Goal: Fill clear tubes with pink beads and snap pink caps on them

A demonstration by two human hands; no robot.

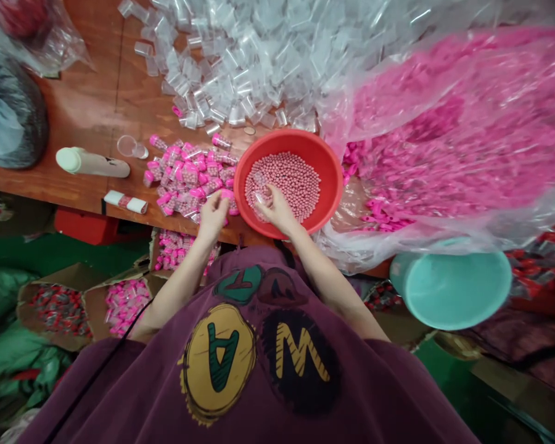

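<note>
My left hand is closed in a pinch on a pink cap, just left of the red bowl. Inside that bowl lie many small pink beads. My right hand reaches over the bowl's near side, its fingers closed around a small clear plastic cup at the beads; how full the cup is I cannot make out. Beside my left hand is a heap of bead-filled cups with pink caps.
Loose clear cups cover the back of the table. To the right, a clear bag spills pink plastic parts. A pale bottle lies at left. Below the table edge are a turquoise bucket and cardboard boxes of filled cups.
</note>
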